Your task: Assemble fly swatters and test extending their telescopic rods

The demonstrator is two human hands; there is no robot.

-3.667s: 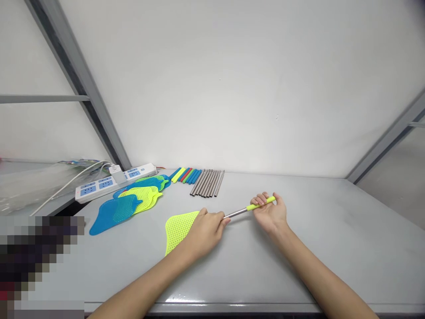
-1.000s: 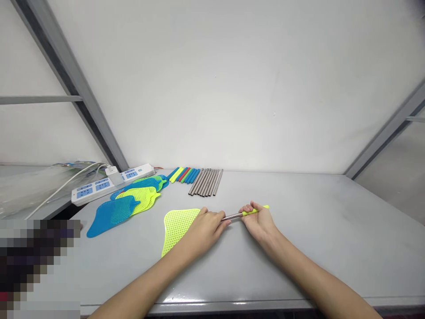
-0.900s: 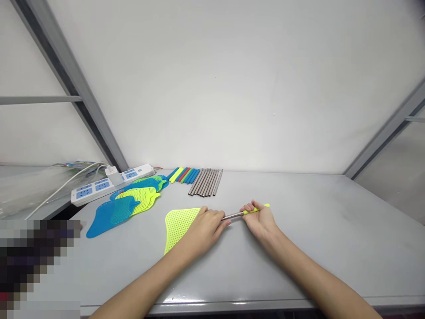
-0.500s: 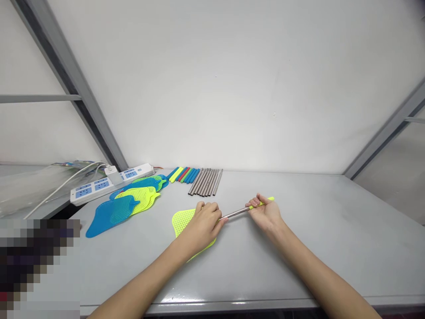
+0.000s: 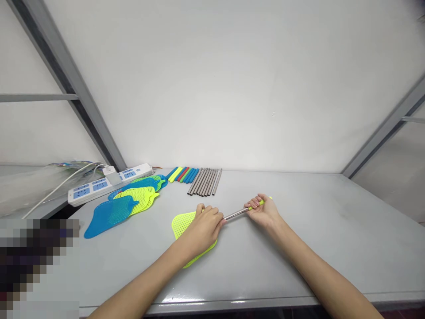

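Observation:
A yellow fly swatter (image 5: pixel 182 223) lies slantwise between my hands, its perforated paddle near the table. My left hand (image 5: pixel 208 227) is closed where the paddle meets the metal rod (image 5: pixel 236 214), covering that joint. The fingers of my right hand (image 5: pixel 267 213) wrap round the yellow handle (image 5: pixel 255 206) at the rod's other end, and the handle's tip shows past them. Behind my hands lies a row of loose metal rods (image 5: pixel 205 182). Left of these are several coloured handles (image 5: pixel 184 174) in blue, yellow, red and green.
Blue swatter paddles (image 5: pixel 111 214) and yellow ones (image 5: pixel 141 199) overlap on the table's left side. A white power strip (image 5: pixel 96 188) with a plugged-in adapter (image 5: pixel 112 175) lies behind them, beside clear plastic bags (image 5: pixel 36 190). The wall (image 5: pixel 232 110) rises at the table's back edge.
My right fingers have curled more tightly round the handle, which shows less beyond them. The paddle has turned slightly, so more of its near edge shows below my left wrist.

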